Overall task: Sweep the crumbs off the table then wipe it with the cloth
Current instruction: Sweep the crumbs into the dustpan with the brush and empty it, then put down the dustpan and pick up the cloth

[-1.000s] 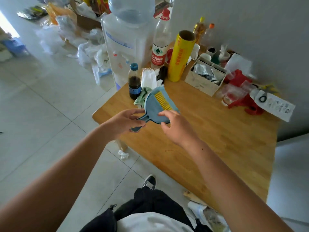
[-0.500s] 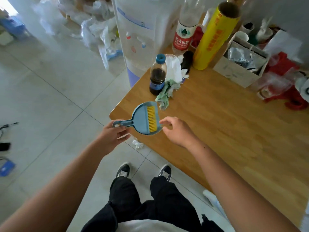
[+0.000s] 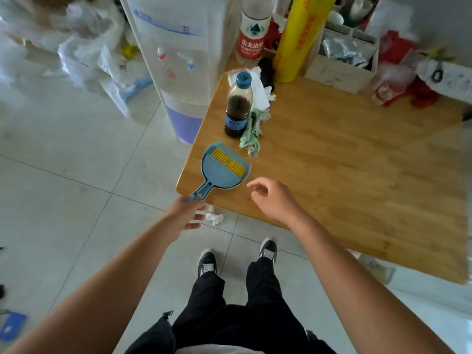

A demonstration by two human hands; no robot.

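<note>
The outstretched left hand (image 3: 186,215) pinches the tip of the dustpan (image 3: 222,172) handle at the surface's (image 3: 357,175) near-left corner. The right hand (image 3: 275,203) hovers above that corner, fingers loosely curled, holding nothing.

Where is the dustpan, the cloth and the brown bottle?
dustpan (image 3: 218,175): head view, on its blue scoop.
cloth (image 3: 251,135): head view, on its crumpled middle.
bottle (image 3: 238,104): head view, on its dark body.
</note>
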